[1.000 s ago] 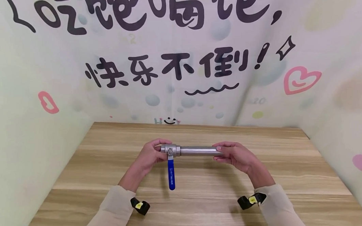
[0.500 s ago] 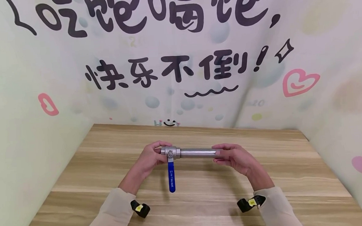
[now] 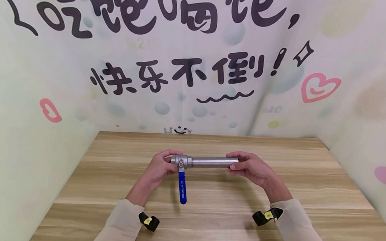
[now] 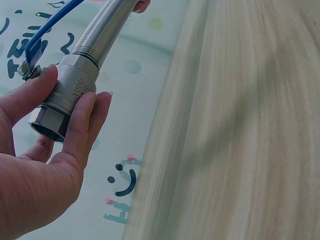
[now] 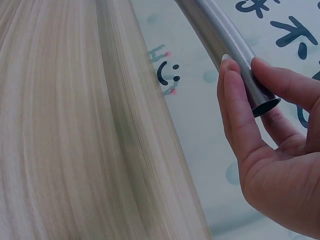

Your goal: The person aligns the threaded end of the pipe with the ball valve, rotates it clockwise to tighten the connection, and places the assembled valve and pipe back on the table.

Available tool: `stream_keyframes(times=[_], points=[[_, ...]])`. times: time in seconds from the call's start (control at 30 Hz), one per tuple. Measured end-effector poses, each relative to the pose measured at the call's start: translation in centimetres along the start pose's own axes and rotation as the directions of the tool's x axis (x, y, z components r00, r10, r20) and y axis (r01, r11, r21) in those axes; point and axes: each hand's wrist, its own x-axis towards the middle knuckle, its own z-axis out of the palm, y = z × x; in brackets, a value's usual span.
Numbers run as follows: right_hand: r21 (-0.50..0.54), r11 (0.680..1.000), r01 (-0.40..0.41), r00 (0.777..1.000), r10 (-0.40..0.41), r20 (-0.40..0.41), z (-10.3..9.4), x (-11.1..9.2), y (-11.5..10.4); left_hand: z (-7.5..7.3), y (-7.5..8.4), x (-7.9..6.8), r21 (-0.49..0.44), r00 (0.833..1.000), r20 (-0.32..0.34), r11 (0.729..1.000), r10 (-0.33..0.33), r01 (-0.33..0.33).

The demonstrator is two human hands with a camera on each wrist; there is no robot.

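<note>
Pipe (image 3: 213, 162) and valve (image 3: 182, 161) are joined, but thread (image 4: 85, 52) shows, so we judge tightening perhaps unfinished; our left hand (image 3: 158, 169) grips the valve, right hand (image 3: 253, 169) the pipe.

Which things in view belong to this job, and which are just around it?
Likely part of the job:
ball valve with blue lever
steel pipe meeting the valve, threads showing

Just around:
wooden table
printed backdrop
black wrist devices, worn
</note>
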Motion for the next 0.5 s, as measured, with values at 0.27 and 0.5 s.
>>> stream_keyframes(times=[0.27,0.5], points=[[-0.011,1.000,0.002,1.000,-0.002,-0.003,-0.05,0.16,0.12,-0.09,-0.11,0.02,0.002,1.000,0.005,1.000,0.009,-0.009],[-0.030,1.000,0.002,1.000,-0.002,0.000,-0.22,0.24,0.20,-0.08,-0.25,0.06,0.006,1.000,-0.001,1.000,0.009,-0.009]])
